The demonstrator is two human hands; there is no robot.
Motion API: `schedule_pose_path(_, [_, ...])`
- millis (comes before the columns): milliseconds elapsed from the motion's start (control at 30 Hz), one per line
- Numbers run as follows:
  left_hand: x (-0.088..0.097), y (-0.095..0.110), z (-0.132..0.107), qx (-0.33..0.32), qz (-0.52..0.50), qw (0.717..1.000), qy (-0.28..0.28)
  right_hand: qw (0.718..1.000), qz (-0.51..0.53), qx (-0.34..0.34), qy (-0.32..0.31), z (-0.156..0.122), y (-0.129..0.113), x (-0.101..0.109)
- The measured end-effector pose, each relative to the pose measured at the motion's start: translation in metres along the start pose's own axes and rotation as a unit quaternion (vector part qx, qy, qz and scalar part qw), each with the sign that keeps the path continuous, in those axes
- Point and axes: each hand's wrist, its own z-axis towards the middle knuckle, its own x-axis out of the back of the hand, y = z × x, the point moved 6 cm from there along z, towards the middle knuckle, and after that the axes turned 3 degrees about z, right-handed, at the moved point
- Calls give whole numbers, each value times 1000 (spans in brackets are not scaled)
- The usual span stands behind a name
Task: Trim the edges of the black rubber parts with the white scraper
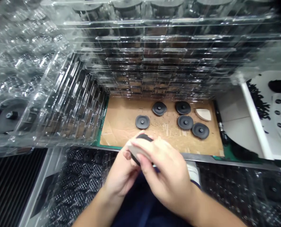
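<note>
Both of my hands meet just below the bench's front edge around one small black round part (143, 137). My left hand (121, 171) cups it from beneath with curled fingers. My right hand (165, 170) lies over it, fingers pressed on its top, with a pale strip or pad at its fingertips. Only the part's upper rim shows. Several matching black discs (142, 121) with a centre hub lie on the brown cardboard sheet (121, 126) beyond my hands, beside a white wedge-shaped piece (203, 114).
Tall stacks of clear plastic blister trays (154, 60) holding black discs wall the back and left (36, 94). More trays of dark parts sit low at left (83, 183) and right (249, 195). A white tray with black bits (272, 104) stands at right.
</note>
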Motion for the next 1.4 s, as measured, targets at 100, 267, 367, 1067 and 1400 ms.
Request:
schedule_pose_path(100, [2,1,-1,-8,4,999,30,994,23,-24,-102,4,-4,-16])
schedule_pose_path(267, [-12,0,-1,1,-8,999,-35,1000,-9,25,2,6,-8,-5])
schedule_pose_path(367, [-18,7,-3,-11,-23,997,-79,996,31,34,-73,-5,-10,-2])
schedule_pose_path(1067, [-14,-4,-10,94,-154,965,-188,948,68,-305,-52,-78,109,-6])
schedule_pose_path(1400, [-13,-5,-11,61,-68,986,-139,992,-72,103,-12,-4,-7,12])
